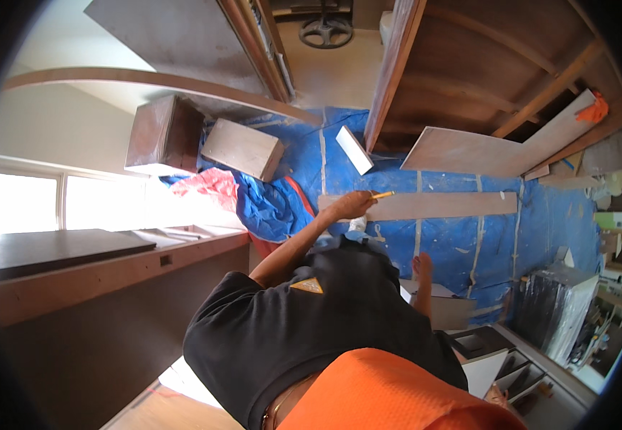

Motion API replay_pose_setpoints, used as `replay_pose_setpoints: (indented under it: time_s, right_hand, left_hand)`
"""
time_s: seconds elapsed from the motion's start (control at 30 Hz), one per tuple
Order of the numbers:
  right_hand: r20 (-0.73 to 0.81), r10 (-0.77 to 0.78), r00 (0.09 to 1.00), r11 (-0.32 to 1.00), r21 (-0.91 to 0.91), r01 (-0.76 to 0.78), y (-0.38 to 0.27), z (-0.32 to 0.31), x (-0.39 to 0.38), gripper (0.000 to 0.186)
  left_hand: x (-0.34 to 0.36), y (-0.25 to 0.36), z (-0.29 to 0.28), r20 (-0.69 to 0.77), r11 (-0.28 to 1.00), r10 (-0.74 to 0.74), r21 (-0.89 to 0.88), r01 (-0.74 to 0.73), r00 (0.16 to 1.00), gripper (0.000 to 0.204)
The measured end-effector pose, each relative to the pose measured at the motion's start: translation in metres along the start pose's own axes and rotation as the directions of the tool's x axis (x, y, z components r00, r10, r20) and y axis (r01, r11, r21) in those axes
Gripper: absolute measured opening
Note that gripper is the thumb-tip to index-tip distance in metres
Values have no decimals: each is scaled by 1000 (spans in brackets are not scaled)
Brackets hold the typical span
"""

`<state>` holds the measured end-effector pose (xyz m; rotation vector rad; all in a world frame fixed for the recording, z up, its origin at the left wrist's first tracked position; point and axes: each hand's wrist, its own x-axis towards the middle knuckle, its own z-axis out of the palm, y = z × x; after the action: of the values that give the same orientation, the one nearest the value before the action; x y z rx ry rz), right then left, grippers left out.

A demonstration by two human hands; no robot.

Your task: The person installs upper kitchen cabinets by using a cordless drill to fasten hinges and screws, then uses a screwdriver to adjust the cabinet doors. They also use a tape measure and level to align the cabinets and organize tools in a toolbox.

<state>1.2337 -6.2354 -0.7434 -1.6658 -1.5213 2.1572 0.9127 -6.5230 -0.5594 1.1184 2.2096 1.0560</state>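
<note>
My left hand (pixel 352 206) reaches forward and is closed round a thin yellow pencil (pixel 382 195), which points to the right. Under that hand lies the near end of a long, pale brown board (pixel 447 206), stretching rightward across the blue floor sheet (pixel 443 240). It is hard to tell whether the hand touches the board. My right hand (pixel 421 266) hangs lower and to the right, apart from the board. Its fingers look stretched out, with nothing visible in them.
A brown box (pixel 162 136) and a greyish box (pixel 243 148) stand at the far left. Crumpled blue sheeting (pixel 271 208) lies near them. Ahead is a white block (pixel 354 150). Large wooden panels (pixel 497 79) lean at the far right. A plastic-wrapped cabinet (pixel 558 308) stands right.
</note>
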Motion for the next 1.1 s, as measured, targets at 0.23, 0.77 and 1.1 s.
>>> replay_pose_setpoints:
  time_s: [0.23, 0.77, 1.1]
  right_hand:
    - [91, 161, 983, 950, 254, -179, 129, 16, -112, 16]
    - [99, 135, 986, 976, 161, -150, 117, -38, -87, 17]
    - [64, 89, 994, 972, 211, -100, 50, -216, 11, 19]
  left_hand:
    - [-22, 12, -22, 91, 996, -41, -69, 48, 995, 31]
    - [2, 91, 67, 355, 992, 84, -114, -46, 931, 37]
    - [178, 193, 206, 461, 986, 169, -93, -142, 871, 38]
